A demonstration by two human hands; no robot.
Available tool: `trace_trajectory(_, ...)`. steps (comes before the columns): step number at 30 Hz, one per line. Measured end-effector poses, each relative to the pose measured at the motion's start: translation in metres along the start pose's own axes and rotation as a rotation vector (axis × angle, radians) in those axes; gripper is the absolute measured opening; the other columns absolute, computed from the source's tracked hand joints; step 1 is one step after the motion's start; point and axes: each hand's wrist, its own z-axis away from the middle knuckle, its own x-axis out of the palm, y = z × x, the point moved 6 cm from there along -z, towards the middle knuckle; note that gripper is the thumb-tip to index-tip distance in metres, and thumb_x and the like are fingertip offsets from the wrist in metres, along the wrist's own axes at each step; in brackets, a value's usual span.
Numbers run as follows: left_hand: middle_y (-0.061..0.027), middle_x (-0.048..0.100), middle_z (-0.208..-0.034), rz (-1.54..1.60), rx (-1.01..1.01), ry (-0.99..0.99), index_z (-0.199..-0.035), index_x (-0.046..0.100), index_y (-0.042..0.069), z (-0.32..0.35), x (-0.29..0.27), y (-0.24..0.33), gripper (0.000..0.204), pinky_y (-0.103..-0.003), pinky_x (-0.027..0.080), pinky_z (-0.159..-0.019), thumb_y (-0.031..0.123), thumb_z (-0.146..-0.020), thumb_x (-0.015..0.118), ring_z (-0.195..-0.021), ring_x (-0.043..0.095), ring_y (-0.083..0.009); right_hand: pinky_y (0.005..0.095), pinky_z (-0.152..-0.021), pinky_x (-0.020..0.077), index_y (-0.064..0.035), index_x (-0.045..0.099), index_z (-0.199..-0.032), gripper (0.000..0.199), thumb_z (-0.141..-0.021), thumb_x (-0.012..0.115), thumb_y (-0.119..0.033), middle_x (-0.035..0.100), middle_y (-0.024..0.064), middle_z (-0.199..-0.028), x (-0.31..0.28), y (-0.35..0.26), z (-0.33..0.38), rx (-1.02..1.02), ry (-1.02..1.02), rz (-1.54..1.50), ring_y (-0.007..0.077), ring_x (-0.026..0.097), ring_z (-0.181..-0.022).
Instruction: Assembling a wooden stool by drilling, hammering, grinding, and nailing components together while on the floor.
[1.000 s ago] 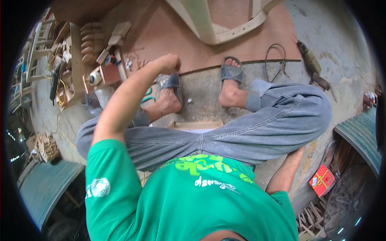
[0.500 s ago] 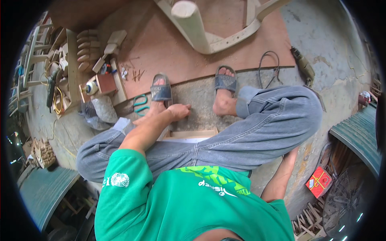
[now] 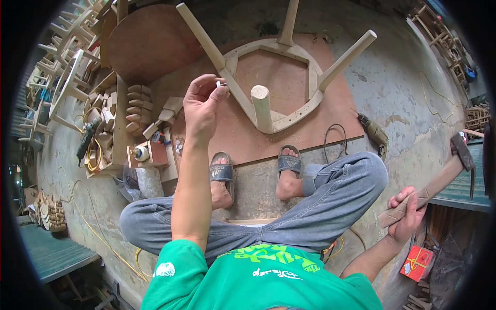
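Note:
My left hand (image 3: 202, 106) is raised beside the upturned wooden stool frame (image 3: 241, 101). Thumb and fingers pinch a small white piece (image 3: 219, 84) with a thin metal pin, close to the frame's near-left rail. Four-legged or otherwise, its pale legs point upward, the nearest leg (image 3: 262, 109) standing just right of my hand. On the right, my right hand (image 3: 405, 214) is closed round the lower wooden handle of a hammer (image 3: 438, 182). Its dark metal head is up and away from me, well apart from the stool frame.
The frame rests on a brown board (image 3: 330, 121). A power drill (image 3: 374, 132) with a cord lies by its right edge. To the left are a wooden box with a glue bottle (image 3: 140, 153), stacked wood pieces (image 3: 138, 107) and a hot-glue gun (image 3: 89, 137). Teal benches (image 3: 57, 253) flank me.
My left hand has risen from beside my left foot to the stool frame, holding the small white piece. My right hand has come out from behind my knee with the hammer. The view has tilted upward.

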Motion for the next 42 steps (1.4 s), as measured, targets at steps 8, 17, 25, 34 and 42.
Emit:
trace_trajectory(8, -0.0109, 0.070, -0.112, -0.115, 0.048, -0.237, -0.111, 0.069, 0.001, 0.012, 0.052, 0.015, 0.025, -0.028, 0.052, -0.093, -0.003, -0.086, 0.068, -0.103, 0.065, -0.0155, 0.0282, -0.056, 0.0474, -0.0005, 0.054, -0.094, 0.020, -0.092, 0.064, -0.018, 0.058, 0.0089, -0.076, 0.076, 0.025, 0.033, 0.107, -0.271, -0.131, 0.0150, 0.056, -0.060)
trace_trajectory(17, -0.0104, 0.068, -0.113, -0.082, 0.109, -0.280, -0.108, 0.069, 0.001, 0.008, 0.059, 0.016, 0.024, -0.028, 0.055, -0.092, -0.010, -0.087, 0.063, -0.104, 0.065, -0.0163, 0.0261, -0.056, 0.0480, -0.0015, 0.055, -0.090, 0.014, -0.092, 0.064, -0.013, 0.059, 0.0073, -0.074, 0.090, 0.046, 0.047, 0.198, -0.324, -0.016, 0.0128, 0.057, -0.060)
trace_trajectory(25, -0.0105, 0.070, -0.111, -0.116, 0.070, -0.291, -0.107, 0.069, 0.003, 0.008, 0.060, 0.017, 0.021, -0.029, 0.052, -0.092, -0.005, -0.088, 0.065, -0.102, 0.065, -0.0157, 0.0263, -0.056, 0.0484, -0.0017, 0.056, -0.089, 0.015, -0.092, 0.065, -0.013, 0.060, 0.0069, -0.073, 0.096, 0.048, 0.044, 0.202, -0.340, -0.018, 0.0124, 0.057, -0.060)
trace_trajectory(34, -0.0103, 0.069, -0.111, -0.150, 0.132, -0.325, -0.107, 0.068, 0.001, 0.008, 0.061, 0.019, 0.022, -0.028, 0.056, -0.090, -0.008, -0.087, 0.064, -0.102, 0.065, -0.0155, 0.0262, -0.058, 0.0503, -0.0014, 0.057, -0.088, 0.015, -0.091, 0.065, -0.013, 0.061, 0.0067, -0.074, 0.095, 0.051, 0.043, 0.240, -0.335, -0.006, 0.0122, 0.059, -0.061)
trace_trajectory(42, -0.0105, 0.069, -0.109, -0.226, 0.287, -0.360, -0.110, 0.068, 0.002, 0.013, 0.068, 0.024, 0.027, -0.028, 0.056, -0.089, -0.006, -0.085, 0.068, -0.101, 0.066, -0.0160, 0.0262, -0.059, 0.0494, -0.0003, 0.053, -0.099, 0.014, -0.091, 0.062, -0.006, 0.061, 0.0058, -0.079, 0.123, 0.024, 0.025, 0.107, -0.435, 0.184, 0.0114, 0.060, -0.064)
